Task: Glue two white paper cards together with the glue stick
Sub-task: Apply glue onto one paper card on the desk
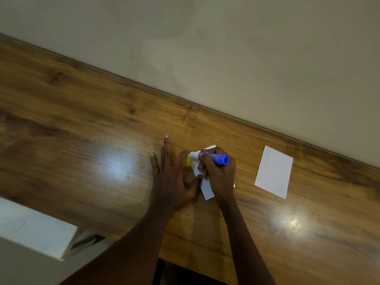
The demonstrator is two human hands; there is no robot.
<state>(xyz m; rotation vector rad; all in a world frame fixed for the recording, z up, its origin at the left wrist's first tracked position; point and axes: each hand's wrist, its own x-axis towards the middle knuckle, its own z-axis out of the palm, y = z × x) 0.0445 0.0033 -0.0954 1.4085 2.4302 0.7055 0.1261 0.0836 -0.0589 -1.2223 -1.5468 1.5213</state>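
Glue stick [218, 158] sits clasped in the curled fingers of your right hand [220, 175], its pale tip on the white card [207, 190] that your left hand [170, 182] touches with straight, spread fingers by a yellow cap [188, 161], the second white card [274, 171] lying apart to the right on the wooden table [82, 120].
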